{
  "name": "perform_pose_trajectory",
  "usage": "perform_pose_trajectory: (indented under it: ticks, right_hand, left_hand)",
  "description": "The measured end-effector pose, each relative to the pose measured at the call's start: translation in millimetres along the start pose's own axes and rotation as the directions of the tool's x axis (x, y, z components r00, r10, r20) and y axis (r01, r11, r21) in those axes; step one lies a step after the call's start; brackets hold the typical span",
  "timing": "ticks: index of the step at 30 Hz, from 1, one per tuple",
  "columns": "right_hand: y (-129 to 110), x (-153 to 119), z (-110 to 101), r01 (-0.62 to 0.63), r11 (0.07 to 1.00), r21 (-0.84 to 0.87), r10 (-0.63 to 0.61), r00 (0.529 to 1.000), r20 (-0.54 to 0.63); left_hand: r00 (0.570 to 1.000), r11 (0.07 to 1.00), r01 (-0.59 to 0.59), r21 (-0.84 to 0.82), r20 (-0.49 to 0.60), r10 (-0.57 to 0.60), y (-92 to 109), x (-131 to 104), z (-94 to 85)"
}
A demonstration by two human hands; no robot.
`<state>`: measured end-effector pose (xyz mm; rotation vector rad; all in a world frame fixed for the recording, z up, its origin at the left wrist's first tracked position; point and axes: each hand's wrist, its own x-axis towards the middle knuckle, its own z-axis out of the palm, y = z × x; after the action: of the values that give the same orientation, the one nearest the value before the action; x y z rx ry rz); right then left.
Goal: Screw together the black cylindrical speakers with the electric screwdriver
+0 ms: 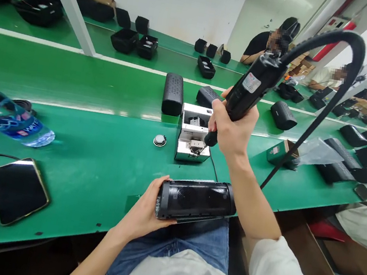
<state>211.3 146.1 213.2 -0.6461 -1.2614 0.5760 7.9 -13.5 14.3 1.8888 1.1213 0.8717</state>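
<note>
My left hand (147, 211) grips the left end of a black cylindrical speaker body (198, 200), which lies sideways at the table's front edge. My right hand (236, 130) is wrapped round a black electric screwdriver (253, 86) with a thick cable arching up and to the right. The screwdriver points down and left, its tip at the front of a small white screw feeder box (195, 132). A round silver speaker driver (159, 140) rests on the green table left of the feeder.
A water bottle (7, 115) and a phone (18, 191) lie at the left. Black speaker housings (173, 94) stand behind the feeder. A small green box (282, 151) and a plastic bag (321, 153) are at the right. Several people sit along the line.
</note>
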Motion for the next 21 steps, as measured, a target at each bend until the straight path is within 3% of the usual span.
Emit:
perform_pose_trajectory:
  ticks: [6,11,14,17,21]
  right_hand:
    - [-27,-5,-31,-0.011,1.000,0.025,0.009,0.998,0.059]
    - [-63,-3,-60,0.035,0.999,-0.003,-0.035,0.999,-0.024]
    - [-59,-4,-49,0.110,0.993,0.040,-0.108,0.993,-0.050]
    - [-38,-5,-25,0.166,0.985,0.043,-0.164,0.986,-0.041]
    - [-6,-1,-4,0.103,0.992,-0.067,-0.104,0.995,-0.004]
  left_hand:
    - [1.000,1.000,-0.009,0.001,0.004,0.009,1,1,-0.4]
    - [1.000,1.000,0.001,0.013,0.000,-0.001,-1,2,-1.2]
    - [1.000,1.000,0.011,0.011,0.017,-0.012,-1,3,-2.4]
    - [1.000,1.000,0.010,0.005,0.018,-0.010,0,2,-2.5]
    - [1.000,1.000,0.019,0.001,0.008,-0.019,-1,0,-0.7]
